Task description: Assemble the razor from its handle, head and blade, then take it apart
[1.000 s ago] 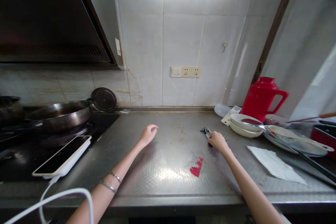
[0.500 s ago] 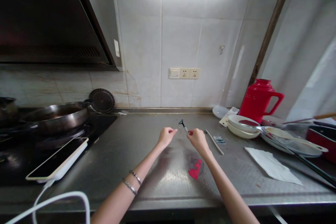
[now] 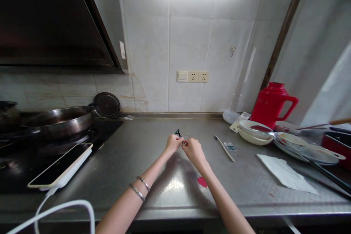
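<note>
A razor [image 3: 177, 132] with a dark green head is held above the steel counter between both hands, its head pointing up and away from me. My left hand [image 3: 172, 144] pinches it just below the head. Fingers of my right hand [image 3: 193, 150] close on the handle's lower end, close beside the left fingertips. Most of the handle is hidden by the fingers. To the right lies a thin pale grey stick [image 3: 225, 148] with a dark tip. Beside that is a small clear packet [image 3: 230, 147] with dark green pieces inside.
A red patch [image 3: 202, 181] shows on the counter [image 3: 142, 146] near my right forearm. Right: a white napkin [image 3: 286, 173], stacked bowls [image 3: 253, 133] and a red thermos jug [image 3: 270, 106]. Left: a phone [image 3: 61, 166] on a white cable and a steel pan [image 3: 63, 120] on the stove.
My right hand has moved left with the razor, bringing it to my left hand. The left fingers, free before, now grip the razor below its head.
</note>
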Motion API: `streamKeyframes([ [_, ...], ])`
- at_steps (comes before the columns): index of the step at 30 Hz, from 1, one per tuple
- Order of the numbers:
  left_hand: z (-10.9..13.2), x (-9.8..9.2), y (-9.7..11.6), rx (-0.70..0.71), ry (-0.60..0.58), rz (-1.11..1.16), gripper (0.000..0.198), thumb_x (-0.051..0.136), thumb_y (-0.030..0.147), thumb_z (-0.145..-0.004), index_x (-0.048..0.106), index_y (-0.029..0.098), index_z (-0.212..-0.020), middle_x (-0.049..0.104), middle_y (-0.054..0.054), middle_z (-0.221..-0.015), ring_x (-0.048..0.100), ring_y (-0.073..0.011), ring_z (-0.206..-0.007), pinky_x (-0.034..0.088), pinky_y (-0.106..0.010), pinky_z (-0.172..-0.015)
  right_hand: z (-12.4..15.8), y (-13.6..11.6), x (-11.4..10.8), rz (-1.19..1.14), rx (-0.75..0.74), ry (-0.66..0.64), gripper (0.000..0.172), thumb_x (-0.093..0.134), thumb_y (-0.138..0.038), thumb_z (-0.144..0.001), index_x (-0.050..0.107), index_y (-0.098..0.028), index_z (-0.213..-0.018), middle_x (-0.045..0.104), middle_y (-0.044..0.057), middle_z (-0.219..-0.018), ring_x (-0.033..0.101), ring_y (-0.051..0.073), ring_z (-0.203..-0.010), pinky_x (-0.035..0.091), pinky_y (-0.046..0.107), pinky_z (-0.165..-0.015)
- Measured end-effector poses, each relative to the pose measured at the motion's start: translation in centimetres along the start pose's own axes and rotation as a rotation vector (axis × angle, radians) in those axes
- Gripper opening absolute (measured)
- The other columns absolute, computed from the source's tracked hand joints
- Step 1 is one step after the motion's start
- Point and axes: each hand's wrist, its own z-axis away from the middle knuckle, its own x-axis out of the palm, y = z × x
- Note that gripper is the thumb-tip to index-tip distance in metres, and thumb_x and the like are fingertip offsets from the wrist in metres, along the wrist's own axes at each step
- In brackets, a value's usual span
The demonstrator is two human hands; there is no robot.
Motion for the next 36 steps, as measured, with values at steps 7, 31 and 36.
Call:
streamKeyframes([
  [7, -1.7, -1.7, -3.4, -0.067, -0.045, -0.215, 0.027, 0.05, 0.026, -0.07, 0.058, 0.012, -0.049, 0.049, -0.002, -0.044, 0.048, -0.0112, -0.047, 0.028, -0.022, -0.045, 0.1, 3.2, -1.6, 0.007, 0.117, -0.018, 0.039, 0.042, -0.043, -0.083, 0.071, -0.017, -0.082, 0.069, 0.014, -0.082, 0.064, 0.022, -0.078, 0.038, 0.024, -0.061],
  [31, 0.1, -3.3, -4.3, -0.061, -0.157, -0.525, 0.037, 0.047, 0.046, -0.075, 0.068, 0.016, -0.08, 0.069, -0.014, -0.087, 0.064, -0.0255, -0.083, 0.044, -0.029, -0.066, -2.5, 20.9, -3.7, 0.255, 0.297, -0.256, 0.046, 0.04, -0.05, -0.083, 0.068, -0.014, -0.083, 0.067, 0.018, -0.089, 0.064, 0.028, -0.084, 0.042, 0.031, -0.064],
  [36, 0.9, -2.9, -3.6, -0.075, -0.147, -0.548, 0.032, 0.048, 0.039, -0.075, 0.068, 0.015, -0.084, 0.068, -0.015, -0.091, 0.063, -0.0246, -0.087, 0.044, -0.029, -0.069, -2.6, 21.2, -2.7, 0.241, 0.26, -0.328, 0.046, 0.037, -0.049, -0.085, 0.067, -0.014, -0.085, 0.066, 0.017, -0.094, 0.063, 0.026, -0.086, 0.043, 0.03, -0.066],
])
